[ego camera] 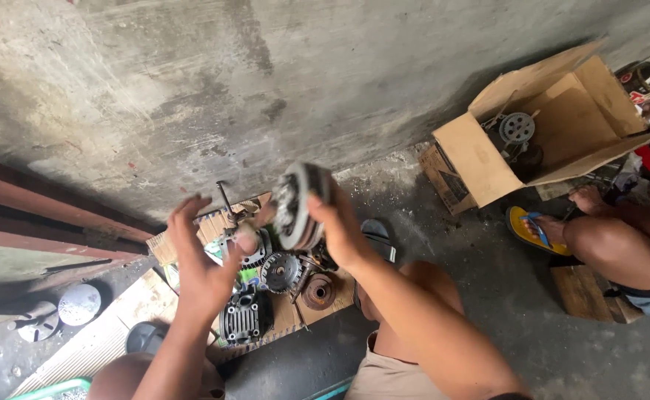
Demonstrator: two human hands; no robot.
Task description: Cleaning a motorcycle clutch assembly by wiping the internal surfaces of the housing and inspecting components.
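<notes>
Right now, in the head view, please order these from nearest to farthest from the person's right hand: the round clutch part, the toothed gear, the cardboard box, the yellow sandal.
1. Round clutch part: in the right hand, raised.
2. Toothed gear: below-left, on the cardboard mat.
3. Yellow sandal: far right, on the floor.
4. Cardboard box: upper right, by the wall.

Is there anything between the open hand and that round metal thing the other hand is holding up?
Nothing visible. The right hand holds the round metal part up in the air. The left hand is open beside it, and only empty air lies between them. The other engine parts lie lower, on the cardboard.
</notes>
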